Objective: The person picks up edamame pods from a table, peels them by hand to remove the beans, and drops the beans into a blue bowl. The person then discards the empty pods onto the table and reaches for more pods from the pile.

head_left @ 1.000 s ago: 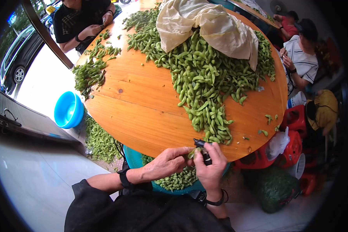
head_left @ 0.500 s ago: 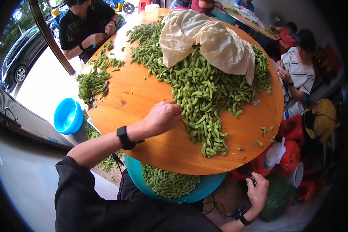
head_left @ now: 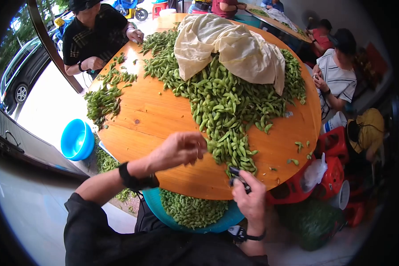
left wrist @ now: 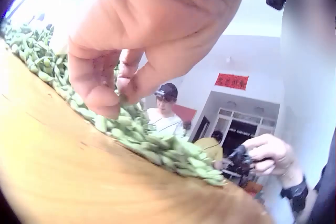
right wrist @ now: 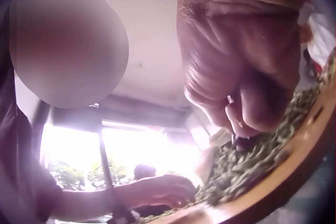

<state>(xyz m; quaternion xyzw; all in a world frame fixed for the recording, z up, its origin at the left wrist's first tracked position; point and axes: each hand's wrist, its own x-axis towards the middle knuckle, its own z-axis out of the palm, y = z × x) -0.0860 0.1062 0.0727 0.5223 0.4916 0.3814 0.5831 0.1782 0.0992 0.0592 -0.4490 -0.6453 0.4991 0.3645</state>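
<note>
Green edamame pods (head_left: 221, 104) lie heaped on the round wooden table (head_left: 146, 137), with a narrow tongue of them reaching toward its near edge. My left hand (head_left: 177, 150) hovers just left of that tongue, its fingers bent downward. In the left wrist view the thumb and fingertips (left wrist: 102, 100) come close together in front of the pods; I cannot tell whether one is pinched there. At the near end of the tongue, my right hand (head_left: 251, 201) grips a small black hand tool (head_left: 240, 177), whose tip overlaps the last pods.
A cream cloth (head_left: 235, 48) covers the top of the heap. Below the near edge is a teal tub (head_left: 235, 219) of short green beans (head_left: 193, 210). A blue basin (head_left: 77, 139) stands left, red stools (head_left: 334, 142) right. Another person (head_left: 97, 37) sits across the table.
My left hand reached from the tub area to the pods, then drew slightly nearer. My right hand swung out right past the table edge and came back with the black tool.
</note>
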